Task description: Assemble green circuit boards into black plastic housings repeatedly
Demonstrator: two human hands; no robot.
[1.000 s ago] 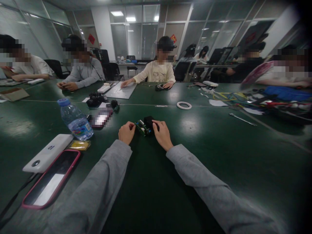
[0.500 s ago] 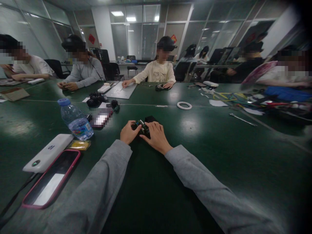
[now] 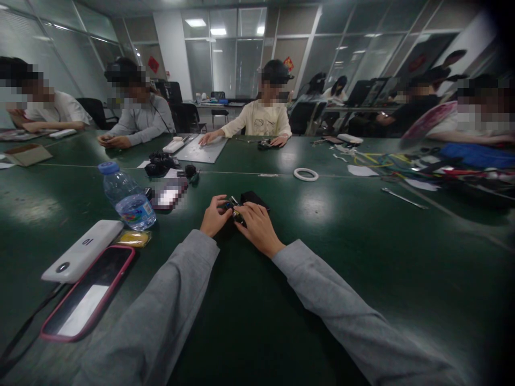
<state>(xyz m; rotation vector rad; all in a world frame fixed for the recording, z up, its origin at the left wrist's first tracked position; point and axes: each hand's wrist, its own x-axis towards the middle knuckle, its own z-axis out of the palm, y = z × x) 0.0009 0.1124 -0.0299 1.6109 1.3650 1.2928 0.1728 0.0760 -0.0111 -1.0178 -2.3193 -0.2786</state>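
Note:
Between my two hands is a small electronic assembly point(image 3: 238, 216), dark with what look like green and shiny metal parts; its exact kind is too small to make out. My left hand point(image 3: 215, 216) grips its left side, thumb and fingers curled around the edge. From the right, my right hand point(image 3: 259, 228) holds it too, with the fingers bent over the top and the thumb at the near side. A black box-like piece point(image 3: 257, 200) lies just behind my right fingers, and part of it is hidden by them.
On the left are a water bottle point(image 3: 127, 201), a white power bank point(image 3: 82, 252), a phone in a pink case point(image 3: 90, 292) and a yellow packet point(image 3: 134, 239). A white ring point(image 3: 306, 175), a wrench point(image 3: 404, 198) and tangled cables point(image 3: 386, 161) lie rightward. Co-workers sit across the green table.
My right fingers have shifted slightly over the assembly, and my left fingers have lifted a little. Across the table, a co-worker's hand lies flatter on the white board.

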